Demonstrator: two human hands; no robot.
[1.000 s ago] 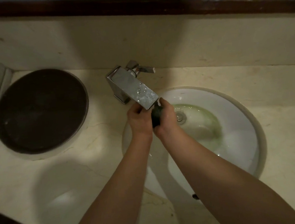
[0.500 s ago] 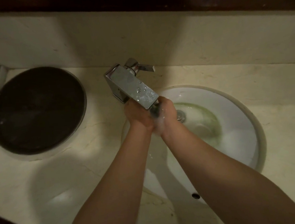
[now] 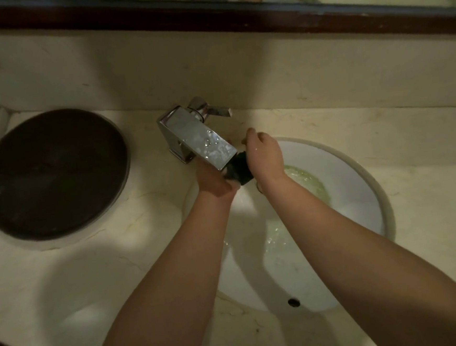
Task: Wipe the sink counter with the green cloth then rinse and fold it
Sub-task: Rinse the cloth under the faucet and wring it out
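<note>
The green cloth [image 3: 239, 169] looks dark and wet, bunched just under the spout of the chrome tap [image 3: 199, 141]. My left hand [image 3: 213, 180] grips it from below, partly hidden by the spout. My right hand [image 3: 264, 156] rests against the cloth's right side with its fingers loosely curled, over the back edge of the white sink [image 3: 360, 203]. Greenish water swirls in the basin around the drain. The beige counter [image 3: 65, 267] surrounds the sink.
A large dark round tray [image 3: 53, 173] lies on the counter at the left. The tap's lever [image 3: 218, 110] points right, behind my hands. A dark wooden mirror frame [image 3: 209, 16] runs along the wall above. An overflow hole [image 3: 293, 302] marks the basin's near wall.
My hands were pressed together around the cloth under the spout; now they have parted, the right hand lifting up and right, and more of the cloth shows between them.
</note>
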